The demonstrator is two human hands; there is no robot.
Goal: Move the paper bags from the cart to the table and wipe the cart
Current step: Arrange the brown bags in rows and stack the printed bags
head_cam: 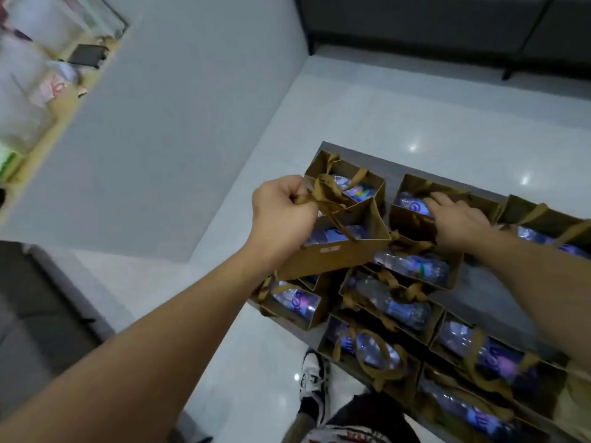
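Several brown paper bags with ribbon handles stand packed together on a grey cart top (499,282), each holding a plastic water bottle. My left hand (281,209) grips the ribbon handles of two bags: a lifted, tilted one (335,254) and one behind it (355,180). My right hand (460,222) reaches into another bag (412,215) at the cart's far side, fingers extended over its bottle and handle.
White glossy floor tiles surround the cart. A grey wall runs along the left, with a shelf of blurred items (38,91) beyond it. A dark sofa (447,24) stands at the back; dark furniture (35,308) lies low on the left. My sneaker (313,382) stands beside the cart.
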